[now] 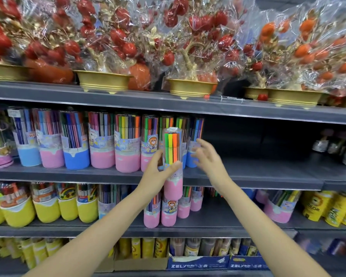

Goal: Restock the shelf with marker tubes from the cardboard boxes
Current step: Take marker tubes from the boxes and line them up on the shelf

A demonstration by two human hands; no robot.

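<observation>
- Left hand (155,170) is gripping a clear, pink-based marker tube (173,164) before the grey metal shelf (258,172).
- Right hand (206,154), fingers spread, is holding nothing.
- Crowding neighbouring tubes risks toppling them.

Marker tubes (126,144) on grey shelf (258,172)

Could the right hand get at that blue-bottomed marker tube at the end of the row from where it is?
Probably yes. The right hand is open, holds nothing, and hangs right in front of the blue-bottomed tube, with bare shelf to its right. The left hand holds a pink-bottomed tube just beside it, which crowds that side.
</observation>
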